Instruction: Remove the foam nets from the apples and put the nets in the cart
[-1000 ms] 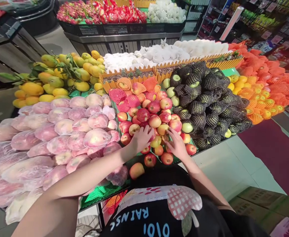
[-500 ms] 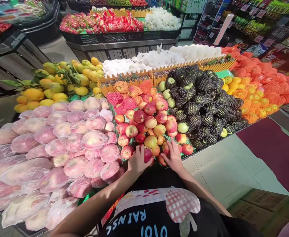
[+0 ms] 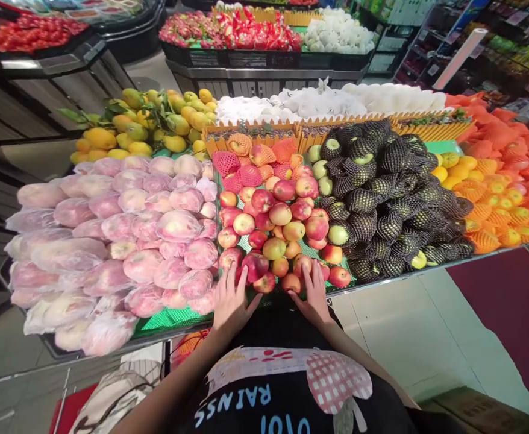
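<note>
Loose red and yellow apples [image 3: 280,214] lie on a green-lined display directly before me. My left hand [image 3: 231,304] rests at the front left of these apples, fingers spread, right beside a dark red apple [image 3: 255,265]. At the front right, my right hand [image 3: 313,296] lies with fingers apart over the edge of a few apples. An orange-red apple [image 3: 291,283] sits by its thumb. Both hands touch or nearly touch fruit without gripping any. Apples in foam nets [image 3: 250,175] are heaped behind the loose ones.
Plastic-wrapped pink fruit [image 3: 142,265] is piled on the left, mangoes [image 3: 102,140] behind it. Dark-netted green fruit [image 3: 388,199] fills the right, with orange-netted fruit [image 3: 485,205] beyond. A low yellow fence [image 3: 264,135] borders the back. A cardboard box [image 3: 476,410] stands at lower right.
The view has shifted, so the stand sits differently in frame. My left hand has come off the dark red apple, which lies farther left among the others. My right hand has drawn slightly towards me.
</note>
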Tool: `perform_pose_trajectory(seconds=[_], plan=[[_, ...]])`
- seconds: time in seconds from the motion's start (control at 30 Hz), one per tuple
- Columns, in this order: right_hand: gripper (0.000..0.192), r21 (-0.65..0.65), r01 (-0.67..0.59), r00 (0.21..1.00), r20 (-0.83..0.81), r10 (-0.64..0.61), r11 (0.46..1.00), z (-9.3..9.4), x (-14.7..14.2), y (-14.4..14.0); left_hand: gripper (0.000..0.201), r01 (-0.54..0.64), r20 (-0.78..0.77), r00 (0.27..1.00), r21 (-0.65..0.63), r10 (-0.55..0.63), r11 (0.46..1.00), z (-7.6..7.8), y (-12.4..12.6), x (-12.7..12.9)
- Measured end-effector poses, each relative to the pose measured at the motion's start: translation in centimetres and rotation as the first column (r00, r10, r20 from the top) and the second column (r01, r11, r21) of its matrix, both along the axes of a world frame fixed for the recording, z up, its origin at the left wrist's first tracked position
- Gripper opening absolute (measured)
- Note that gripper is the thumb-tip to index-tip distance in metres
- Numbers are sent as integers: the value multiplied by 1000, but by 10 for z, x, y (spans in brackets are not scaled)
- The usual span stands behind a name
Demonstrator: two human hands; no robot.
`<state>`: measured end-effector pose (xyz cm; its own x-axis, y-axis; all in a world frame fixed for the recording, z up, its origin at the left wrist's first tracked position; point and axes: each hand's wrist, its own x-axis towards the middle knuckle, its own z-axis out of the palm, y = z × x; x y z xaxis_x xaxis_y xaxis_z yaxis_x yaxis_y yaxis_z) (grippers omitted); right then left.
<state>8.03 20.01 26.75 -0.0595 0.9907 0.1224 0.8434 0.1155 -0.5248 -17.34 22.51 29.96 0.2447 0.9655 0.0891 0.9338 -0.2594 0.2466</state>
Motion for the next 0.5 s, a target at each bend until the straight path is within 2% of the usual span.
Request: perform_pose_trajectory(seconds=[0.07,0.17,0.23,0.3,0.4,0.5], plan=[[89,12,-30,1000,4,30,999,0,12,1,93,-66,-12,998,-18,66,998,-20,-9,1],[87,52,-106,994,23,105,993,0,39,4,88,-78,27,997,-22,78,997,-46,-12,-3],[84,105,-181,983,58,175,978,-1,64,5,86,-94,61,994,59,90,994,-57,-12,-5],[80,184,-258,965,103,243,948,-2,96,5,86,-189,101,980,176,173,966,-62,-17,-3],[74,283,-315,949,113,295,906,1,152,6,83,-451,193,890,245,413,858,-67,-34,13],[59,283,-343,936,19,352,896,9,208,5,78,-685,255,728,220,637,695,-75,-63,40]])
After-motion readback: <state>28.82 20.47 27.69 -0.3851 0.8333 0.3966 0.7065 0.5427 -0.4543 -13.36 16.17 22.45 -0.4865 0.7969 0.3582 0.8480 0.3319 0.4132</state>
